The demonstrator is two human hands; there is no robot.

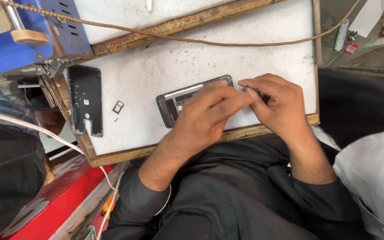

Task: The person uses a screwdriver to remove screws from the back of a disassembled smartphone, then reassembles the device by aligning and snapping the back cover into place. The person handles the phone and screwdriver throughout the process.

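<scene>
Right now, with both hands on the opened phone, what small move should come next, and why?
Probably lift the left hand slightly: it covers most of the opened phone, so the work of the right hand at its far end stays hidden.

place: phone repair workshop | signs: scuffed white workboard [165, 66], opened phone [176, 102], detached back cover [85, 100], SIM tray [118, 106]

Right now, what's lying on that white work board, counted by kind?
Opened phone body under both hands: 1
Black phone back cover: 1
Small card tray: 1
Braided cord across the board: 1
Total: 4

The left hand and right hand both rest on the phone body on the white board.
</scene>
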